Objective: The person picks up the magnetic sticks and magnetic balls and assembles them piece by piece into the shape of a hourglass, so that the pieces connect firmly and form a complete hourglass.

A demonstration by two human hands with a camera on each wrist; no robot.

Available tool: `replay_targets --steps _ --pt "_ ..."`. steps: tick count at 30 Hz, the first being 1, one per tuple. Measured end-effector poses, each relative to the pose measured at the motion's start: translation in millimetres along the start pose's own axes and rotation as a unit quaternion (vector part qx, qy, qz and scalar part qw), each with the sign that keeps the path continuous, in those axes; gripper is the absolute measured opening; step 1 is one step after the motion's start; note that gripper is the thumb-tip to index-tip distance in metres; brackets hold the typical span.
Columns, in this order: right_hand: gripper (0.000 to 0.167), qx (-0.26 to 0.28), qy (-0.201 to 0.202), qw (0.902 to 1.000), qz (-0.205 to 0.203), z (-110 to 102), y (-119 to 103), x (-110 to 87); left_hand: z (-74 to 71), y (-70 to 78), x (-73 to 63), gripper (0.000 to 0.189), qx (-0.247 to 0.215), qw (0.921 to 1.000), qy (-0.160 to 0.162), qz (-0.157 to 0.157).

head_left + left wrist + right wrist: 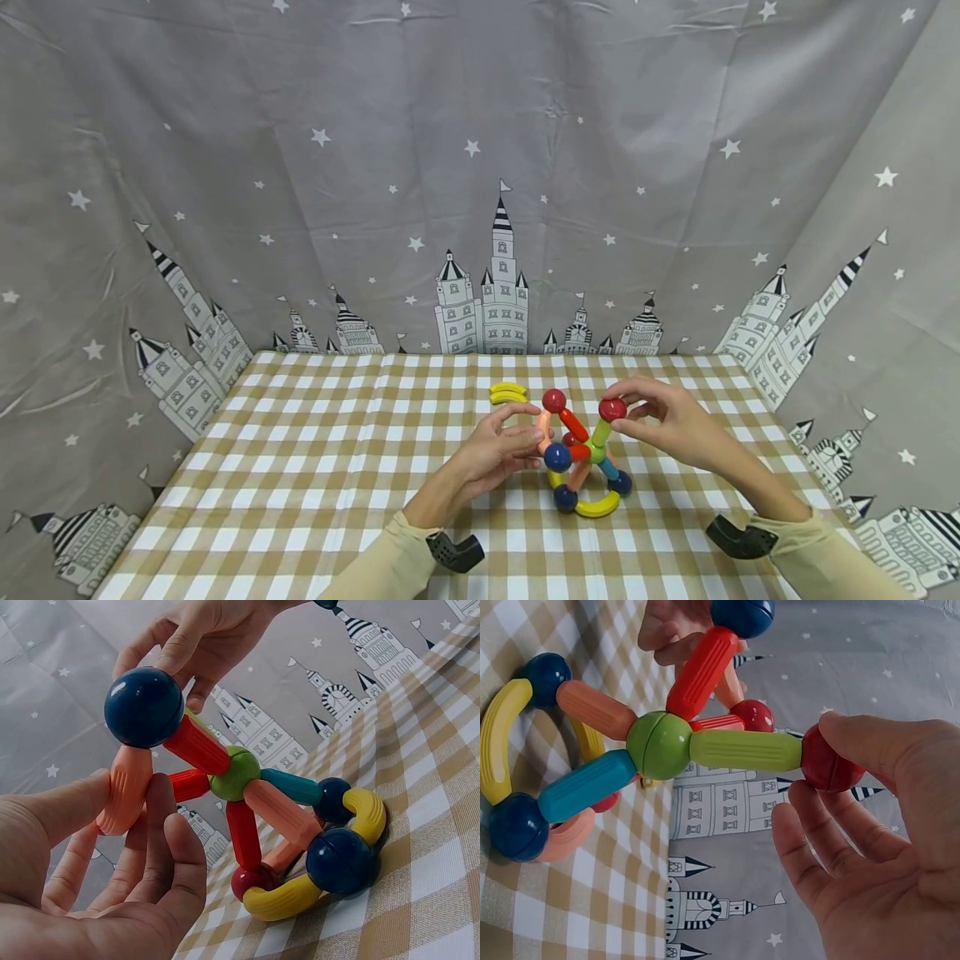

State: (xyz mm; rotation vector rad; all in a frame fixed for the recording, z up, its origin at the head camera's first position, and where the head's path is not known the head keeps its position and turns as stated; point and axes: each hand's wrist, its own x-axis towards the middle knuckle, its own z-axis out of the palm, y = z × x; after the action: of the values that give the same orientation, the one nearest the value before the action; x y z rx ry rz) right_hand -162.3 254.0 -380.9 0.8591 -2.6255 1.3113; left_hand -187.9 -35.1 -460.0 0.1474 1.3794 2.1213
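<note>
A ball-and-stick construction of magnetic rods and balls stands on the table, centred on a green ball (pixel 658 746). My left hand (pixel 498 446) pinches a curved peach rod (pixel 129 787) that joins a dark blue ball (pixel 144 707) to a red ball (pixel 554 401). With thumb and fingers, my right hand (pixel 675 421) holds another red ball (pixel 830 759) at the outer end of a lime-green rod (pixel 746 750). Red rods (pixel 196 746), a teal rod (pixel 586 785) and a straight peach rod (pixel 281 812) also branch from the green ball. Curved yellow rods (pixel 597 506) link balls at the base.
Two curved yellow rods (pixel 508 393) lie together behind the construction. A brown-and-white checked cloth (pixel 300 467) covers the table. Grey curtains (pixel 480 108) printed with castles and stars enclose the back and sides.
</note>
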Motion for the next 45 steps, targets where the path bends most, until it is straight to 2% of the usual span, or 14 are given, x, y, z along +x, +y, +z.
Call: replay_targets --steps 19,25,34,40,42,45 --pt "0.032 -0.008 -0.001 0.9998 -0.017 7 -2 4.8 -0.6 -0.8 2.2 0.046 -0.001 1.0 0.004 -0.001" --pt "0.041 0.001 -0.004 0.9995 -0.033 5 5 0.3 -1.2 -0.9 0.8 0.048 -0.001 1.0 0.0 -0.001" --pt "0.051 0.033 -0.012 0.9974 0.062 7 31 -24.3 -0.7 -2.2 0.2 0.047 -0.003 1.0 -0.001 0.002" --pt "0.05 0.042 -0.06 0.9905 0.116 20 60 -45.0 -1.4 -3.5 0.5 0.045 -0.004 1.0 -0.001 0.006" --pt "0.049 0.038 -0.081 0.9882 0.124 25 68 -50.2 -1.5 -3.5 0.5 0.044 -0.003 1.0 -0.001 0.006" --pt "0.045 0.031 -0.102 0.9879 0.112 30 76 -55.2 -1.4 -2.8 0.8 0.045 -0.001 1.0 -0.002 0.004"
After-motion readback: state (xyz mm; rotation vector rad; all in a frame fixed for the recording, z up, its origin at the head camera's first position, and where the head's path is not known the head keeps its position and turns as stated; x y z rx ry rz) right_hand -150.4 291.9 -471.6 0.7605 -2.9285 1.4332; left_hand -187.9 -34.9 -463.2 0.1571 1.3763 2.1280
